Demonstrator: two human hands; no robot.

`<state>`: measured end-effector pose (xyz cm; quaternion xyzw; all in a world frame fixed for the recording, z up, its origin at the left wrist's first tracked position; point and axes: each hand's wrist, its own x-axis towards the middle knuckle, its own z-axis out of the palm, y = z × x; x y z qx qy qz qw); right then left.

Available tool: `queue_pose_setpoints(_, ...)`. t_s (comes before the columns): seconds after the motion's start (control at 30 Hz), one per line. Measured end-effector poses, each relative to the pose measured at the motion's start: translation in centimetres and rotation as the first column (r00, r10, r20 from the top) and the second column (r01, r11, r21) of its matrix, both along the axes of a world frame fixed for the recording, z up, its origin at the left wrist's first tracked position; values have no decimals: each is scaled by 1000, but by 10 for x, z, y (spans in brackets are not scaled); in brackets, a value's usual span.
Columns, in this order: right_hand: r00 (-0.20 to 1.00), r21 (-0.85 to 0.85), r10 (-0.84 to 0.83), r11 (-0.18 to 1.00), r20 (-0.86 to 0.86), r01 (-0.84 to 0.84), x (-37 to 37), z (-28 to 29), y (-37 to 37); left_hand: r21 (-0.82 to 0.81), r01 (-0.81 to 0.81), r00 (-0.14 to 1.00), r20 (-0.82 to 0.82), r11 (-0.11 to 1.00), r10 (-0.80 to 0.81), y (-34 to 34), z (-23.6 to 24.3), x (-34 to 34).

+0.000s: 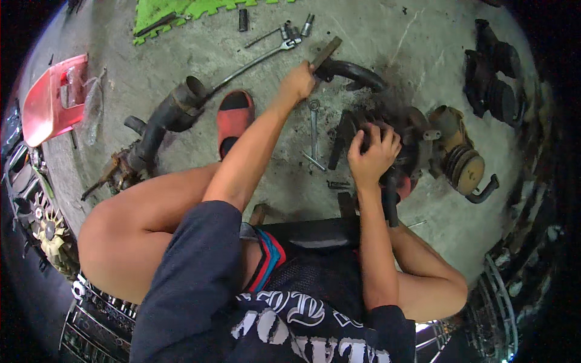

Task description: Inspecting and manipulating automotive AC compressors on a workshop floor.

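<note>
My left hand (pixel 299 82) reaches forward and is closed round one end of a flat, brownish-grey bar (pixel 327 52). The bar's far end slants up and to the right, near a curved black pipe (pixel 357 72). My right hand (pixel 376 150) is bent over a dark, greasy metal part (pixel 407 145), fingers curled onto it. The palm and the blur there hide much of this part's shape. Between my hands a ratchet wrench (pixel 313 127) lies on the floor. To the right of the dark part stands a rusty part with a grooved pulley (pixel 467 170).
A breaker bar (pixel 254 65) and several sockets (pixel 307 25) lie ahead on the concrete. At left are a large black elbow pipe (pixel 158 130) and a pink plastic chair (pixel 54 103). Black pulley parts (pixel 499 100) sit far right. A green foam mat (pixel 175 11) borders the top.
</note>
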<state>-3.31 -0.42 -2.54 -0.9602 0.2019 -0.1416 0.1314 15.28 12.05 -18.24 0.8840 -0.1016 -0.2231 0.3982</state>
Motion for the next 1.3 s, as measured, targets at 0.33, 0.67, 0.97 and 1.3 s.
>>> queue_pose_setpoints(0.33, 1000, 22, 2, 1000, -18, -1, -7, -3, -7, 82, 76, 996, -53, 994, -72, 29, 11, -36)
queue_pose_setpoints(0.67, 1000, -20, 5, 1000, -21, -5, 5, -4, -6, 121, -127, 988, -75, 984, 137, -11, 8, -53)
queue_pose_setpoints(0.97, 1000, -26, -17, 1000, 8, 17, 4, -8, -6, 46, -321, 927, -192, 946, 323, -4, 47, -131)
queue_pose_setpoints(1.3, 998, 6, -37, 999, 56, 37, -2, -2, -2, -56, -300, 951, -96, 952, 294, 13, 27, -107)
